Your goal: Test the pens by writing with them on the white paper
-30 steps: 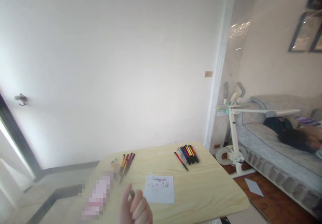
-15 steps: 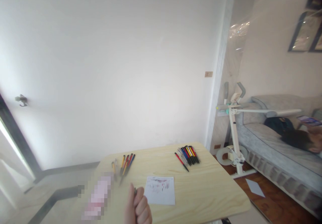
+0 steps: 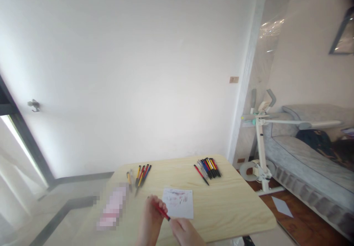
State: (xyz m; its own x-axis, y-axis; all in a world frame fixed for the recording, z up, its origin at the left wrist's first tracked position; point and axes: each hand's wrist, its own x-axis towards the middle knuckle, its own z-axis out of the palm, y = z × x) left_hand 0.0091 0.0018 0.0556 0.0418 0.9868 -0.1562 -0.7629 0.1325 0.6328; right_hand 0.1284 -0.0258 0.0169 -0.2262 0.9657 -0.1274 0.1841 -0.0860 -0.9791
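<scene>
My left hand (image 3: 152, 216) is closed around a red pen (image 3: 161, 210) above the front part of the wooden table (image 3: 221, 209). The pen slants down to the right, and its black end meets the fingertips of my right hand (image 3: 186, 232), which are pinched on it. Just beyond my hands lies a white sheet of paper (image 3: 181, 206) with reddish and dark marks. Several yellow, red and blue pens (image 3: 142, 174) lie at the left of the table. A bunch of pens (image 3: 210, 168) in mixed colours rests at the back right, with one red pen (image 3: 201, 174) beside it.
A pixelated pink area (image 3: 113, 205) covers the table's left edge. Behind the table is a white wall (image 3: 166, 91). To the right stand a white exercise machine (image 3: 260, 146) and a grey sofa (image 3: 304, 157); a sheet of paper (image 3: 282, 206) lies on the floor.
My right hand has come into view and meets the pen's black end. My left hand has turned, so the red pen now shows. The view has shifted slightly left.
</scene>
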